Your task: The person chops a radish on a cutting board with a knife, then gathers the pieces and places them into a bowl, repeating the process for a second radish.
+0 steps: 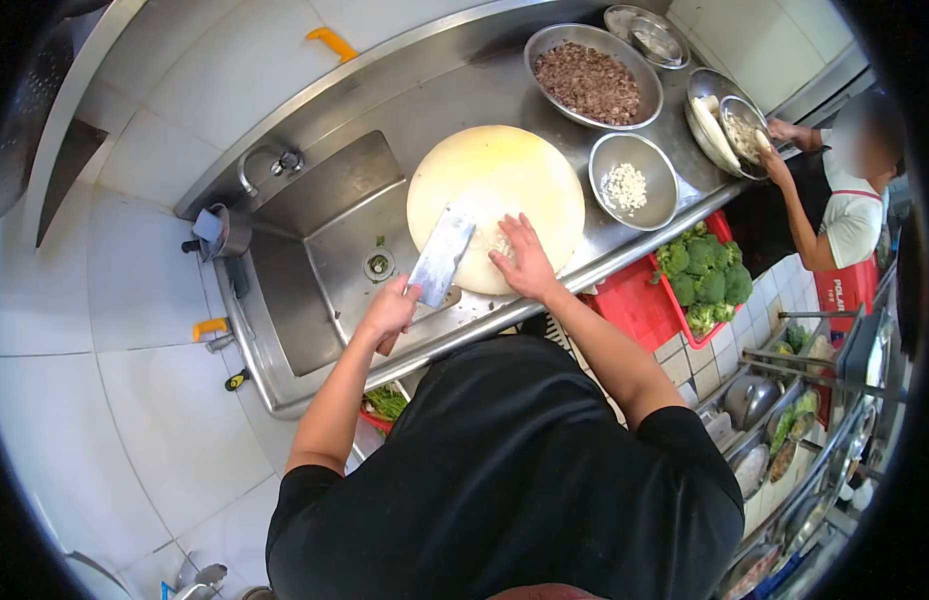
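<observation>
L hand [388,312], mid-frame a bit L of ctr, grips handle of cleaver [444,257]; blade lies over lower L part of round cutting board [474,155], ctr of frame. R hand [525,262] holds nothing visible: palm down on board's lower R, fingers spread, next to small pile of white bits [499,241]. Exact contact w/ bits: can't tell.

Progress (judgement): cutting looks part done. Sm. steel bowl [661,165], upper R of ctr, has chopped white pieces [624,188], prob. finished portion. Left: the pile on board, not yet in a bowl; too blurred to tell how fine. Lg. steel bowl [652,92] above it: brown diced stuff [584,85], looks fully cut.
</observation>
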The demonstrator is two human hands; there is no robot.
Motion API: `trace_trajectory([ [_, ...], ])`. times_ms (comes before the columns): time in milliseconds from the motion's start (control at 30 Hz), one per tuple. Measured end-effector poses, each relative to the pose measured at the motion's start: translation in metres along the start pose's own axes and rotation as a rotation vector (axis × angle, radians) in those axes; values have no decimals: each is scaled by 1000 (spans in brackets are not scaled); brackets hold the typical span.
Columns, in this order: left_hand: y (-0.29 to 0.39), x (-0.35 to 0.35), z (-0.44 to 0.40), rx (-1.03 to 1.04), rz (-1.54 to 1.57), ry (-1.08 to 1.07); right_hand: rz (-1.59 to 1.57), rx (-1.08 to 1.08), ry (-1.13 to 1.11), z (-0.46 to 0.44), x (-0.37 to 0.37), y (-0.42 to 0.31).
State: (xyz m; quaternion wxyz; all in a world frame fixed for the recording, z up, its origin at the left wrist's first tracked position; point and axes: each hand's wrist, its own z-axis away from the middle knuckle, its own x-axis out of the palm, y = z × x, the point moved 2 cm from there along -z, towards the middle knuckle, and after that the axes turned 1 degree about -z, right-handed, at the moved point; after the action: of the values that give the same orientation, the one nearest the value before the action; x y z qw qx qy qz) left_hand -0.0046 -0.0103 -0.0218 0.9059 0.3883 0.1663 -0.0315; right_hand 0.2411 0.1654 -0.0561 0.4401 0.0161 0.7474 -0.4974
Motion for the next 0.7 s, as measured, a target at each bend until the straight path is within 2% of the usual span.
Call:
trace_trajectory([
  [100, -17, 30, -12, -49, 192, -104, 110, 128, 93, -7, 25, -6],
  [167, -6, 55, -4, -82, 330, -167, 110, 168, 55, -11, 35, -9],
  [267, -4, 99, -15, -86, 406, -178, -6, 203, 183, -12, 33, -11],
  [433, 50, 126, -34, -30, 438, -314, -217, 273, 472, -18, 17, 3],
  [533, 100, 139, -32, 54, 419, -337, -166, 185, 632, -32, -28, 13],
  [633, 153, 160, -38, 295, 310, -339, -53, 14, 826, -49, -92, 16],
  [700, 191, 169, -36, 373, 203, -292, 22, -14, 940, -57, -132, 25],
])
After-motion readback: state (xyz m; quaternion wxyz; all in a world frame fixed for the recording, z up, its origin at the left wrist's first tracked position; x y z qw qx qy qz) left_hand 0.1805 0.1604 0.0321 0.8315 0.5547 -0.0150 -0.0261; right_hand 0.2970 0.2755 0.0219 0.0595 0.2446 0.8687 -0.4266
